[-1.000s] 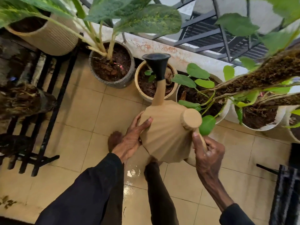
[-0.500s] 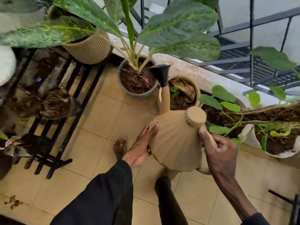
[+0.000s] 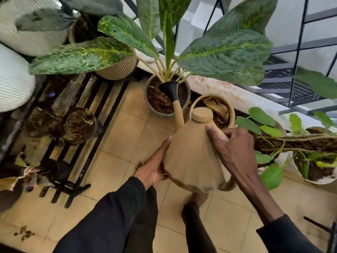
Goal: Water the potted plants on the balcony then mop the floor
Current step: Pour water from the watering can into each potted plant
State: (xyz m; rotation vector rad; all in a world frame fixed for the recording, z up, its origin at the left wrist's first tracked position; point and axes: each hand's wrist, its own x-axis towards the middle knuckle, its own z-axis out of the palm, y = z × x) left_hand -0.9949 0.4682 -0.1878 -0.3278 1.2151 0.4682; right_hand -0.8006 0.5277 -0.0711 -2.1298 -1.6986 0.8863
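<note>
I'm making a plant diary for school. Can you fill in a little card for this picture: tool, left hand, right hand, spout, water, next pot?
Tool: tan watering can with a black rose
Left hand: the left hand lies flat against the can's side
Right hand: the right hand grips the handle, thumb on the can's body
Spout: over the soil of the grey pot holding the big-leaved plant
Water: cannot tell if any flows
Next pot: tan pot beside it, dry leaf inside
</note>
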